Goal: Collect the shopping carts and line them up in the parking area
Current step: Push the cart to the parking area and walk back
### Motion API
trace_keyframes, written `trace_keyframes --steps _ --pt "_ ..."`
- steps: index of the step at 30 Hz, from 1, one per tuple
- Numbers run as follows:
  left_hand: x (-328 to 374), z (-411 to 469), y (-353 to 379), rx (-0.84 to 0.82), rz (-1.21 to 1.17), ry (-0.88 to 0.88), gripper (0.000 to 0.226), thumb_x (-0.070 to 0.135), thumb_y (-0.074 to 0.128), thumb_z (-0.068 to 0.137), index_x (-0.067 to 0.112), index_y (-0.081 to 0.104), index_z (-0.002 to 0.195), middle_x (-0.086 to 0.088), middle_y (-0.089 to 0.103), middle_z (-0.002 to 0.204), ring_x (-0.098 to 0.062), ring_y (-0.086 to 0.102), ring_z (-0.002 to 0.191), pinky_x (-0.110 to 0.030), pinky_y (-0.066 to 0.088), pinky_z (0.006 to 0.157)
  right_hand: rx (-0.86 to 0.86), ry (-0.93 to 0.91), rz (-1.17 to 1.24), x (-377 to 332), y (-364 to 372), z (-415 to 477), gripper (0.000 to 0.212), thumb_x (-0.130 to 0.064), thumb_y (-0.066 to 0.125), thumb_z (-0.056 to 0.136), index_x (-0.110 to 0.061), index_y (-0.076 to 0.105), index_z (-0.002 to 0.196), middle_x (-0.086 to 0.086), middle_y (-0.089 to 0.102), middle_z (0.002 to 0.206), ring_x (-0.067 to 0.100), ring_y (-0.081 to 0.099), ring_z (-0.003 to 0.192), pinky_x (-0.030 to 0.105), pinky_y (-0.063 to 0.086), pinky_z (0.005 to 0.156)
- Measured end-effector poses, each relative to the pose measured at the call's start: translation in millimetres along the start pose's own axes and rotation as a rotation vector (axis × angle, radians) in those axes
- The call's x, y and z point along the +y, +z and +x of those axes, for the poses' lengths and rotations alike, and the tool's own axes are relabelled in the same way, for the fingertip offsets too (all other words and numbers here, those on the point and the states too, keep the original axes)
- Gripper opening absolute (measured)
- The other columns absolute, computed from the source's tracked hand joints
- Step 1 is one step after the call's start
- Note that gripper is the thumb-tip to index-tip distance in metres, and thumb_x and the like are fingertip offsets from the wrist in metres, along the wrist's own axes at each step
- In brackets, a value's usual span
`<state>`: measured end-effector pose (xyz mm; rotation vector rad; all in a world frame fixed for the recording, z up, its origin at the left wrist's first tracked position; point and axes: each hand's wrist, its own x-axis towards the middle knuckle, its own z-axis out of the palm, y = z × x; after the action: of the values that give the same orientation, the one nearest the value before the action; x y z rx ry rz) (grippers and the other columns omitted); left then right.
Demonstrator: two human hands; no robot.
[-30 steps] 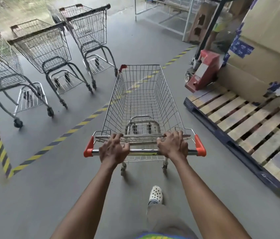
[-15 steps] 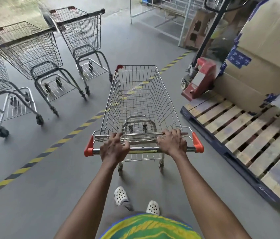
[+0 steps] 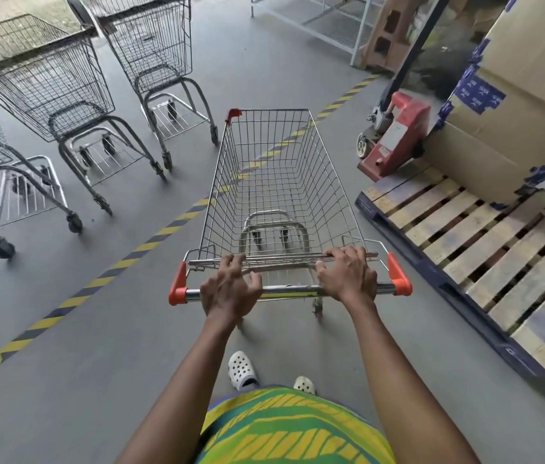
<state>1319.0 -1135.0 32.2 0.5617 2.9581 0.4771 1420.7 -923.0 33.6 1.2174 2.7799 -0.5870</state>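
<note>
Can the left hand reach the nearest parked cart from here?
Probably not yet. The left hand rests on the pushed cart's handle, and open floor with the striped line separates it from the nearest parked cart.

Grey floor (image 3: 103, 380) — carts (image 3: 274, 182), striped tape (image 3: 63, 304), pallet (image 3: 485, 249)
</note>
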Motion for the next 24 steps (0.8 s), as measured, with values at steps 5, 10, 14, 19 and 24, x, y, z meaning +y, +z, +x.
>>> trace_keyframes --steps 5,10,14,19,24 --pt "-1.3 5.7 2.2 0.011 0.000 0.007 0.053 0.056 0.055 0.085 0.031 0.059 0.131 0.005 0.062 0.128 -0.024 0.068 0.086 -0.032 0.054 0.069 -0.001 -0.010 0.020 -0.5 -0.6 4.4 0.042 -0.046 0.055 0.094 -0.030 0.061 0.132 0.001 0.056 0.136 0.022 0.037 0.135 0.042 0.039 0.093" --pt "-2.4 19.5 -3.3 0.009 0.031 0.014 0.054 0.057 0.058 0.085 0.032 0.059 0.133 0.006 0.061 0.132 -0.025 0.069 0.088 -0.029 0.047 0.065 -0.001 -0.019 0.047 -9.6 0.0 13.9 0.039 -0.045 0.056 0.093 -0.029 0.063 0.127 0.002 0.058 0.133 0.023 0.038 0.133 0.042 0.039 0.095" --pt "-8.0 48.5 -10.5 -0.002 0.050 0.015 0.054 0.057 0.059 0.085 0.034 0.058 0.134 0.008 0.060 0.134 -0.026 0.070 0.092 -0.029 0.039 0.067 -0.010 -0.012 0.067 -28.4 1.2 33.8 0.039 -0.045 0.056 0.094 -0.028 0.063 0.128 0.004 0.058 0.133 0.025 0.036 0.137 0.043 0.038 0.099" --pt "-24.4 112.0 -18.9 -0.003 0.071 0.051 0.054 0.057 0.059 0.085 0.036 0.058 0.134 0.010 0.060 0.134 -0.026 0.069 0.094 -0.029 0.037 0.069 -0.009 -0.004 0.060 -66.8 8.3 76.1 0.043 -0.047 0.052 0.095 -0.027 0.060 0.133 0.004 0.057 0.134 0.023 0.037 0.132 0.041 0.036 0.094" --pt "-47.9 202.7 -32.9 -0.044 0.092 0.097 0.049 0.056 0.056 0.085 0.037 0.058 0.131 0.009 0.060 0.132 -0.028 0.067 0.099 -0.032 0.038 0.071 -0.030 0.027 0.063 -120.9 22.3 136.6 0.050 -0.052 0.048 0.095 -0.026 0.058 0.136 0.007 0.054 0.138 0.026 0.033 0.136 0.043 0.034 0.101"
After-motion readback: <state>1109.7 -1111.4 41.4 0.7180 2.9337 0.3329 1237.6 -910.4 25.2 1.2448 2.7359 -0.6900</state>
